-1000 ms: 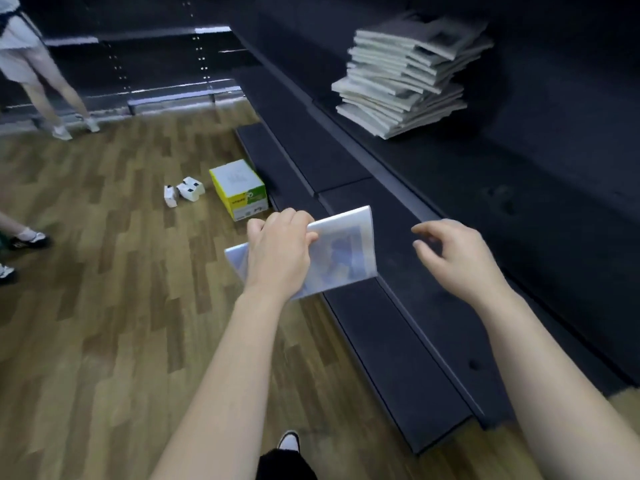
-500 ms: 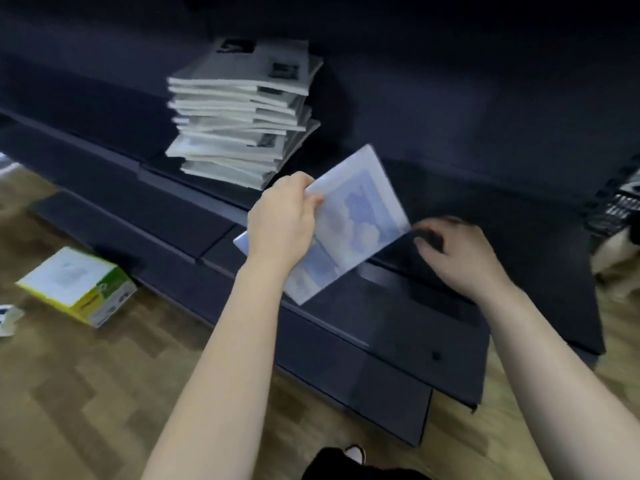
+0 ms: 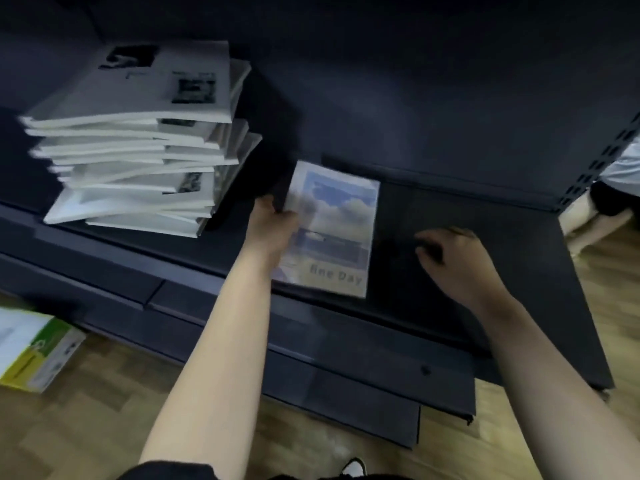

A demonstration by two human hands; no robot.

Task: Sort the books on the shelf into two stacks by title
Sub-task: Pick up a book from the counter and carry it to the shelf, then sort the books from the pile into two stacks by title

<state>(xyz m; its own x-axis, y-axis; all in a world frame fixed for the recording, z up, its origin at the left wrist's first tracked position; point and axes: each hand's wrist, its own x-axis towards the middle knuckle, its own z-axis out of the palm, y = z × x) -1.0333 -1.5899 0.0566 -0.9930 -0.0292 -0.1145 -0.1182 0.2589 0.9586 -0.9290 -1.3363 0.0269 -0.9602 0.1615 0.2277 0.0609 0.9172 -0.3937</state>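
While the left hand keeps its grip pinched on the left edge of the "One Day" book, the book lies flat on the dark shelf, near the right of the tall stack of pale grey books but apart from it. The step in hand seems to be laying down this book to begin the second stack. The right hand is near the book's right side, fingers loosely bent and holding nothing. The next move probably calls for the left grip to let go and fetch another book.
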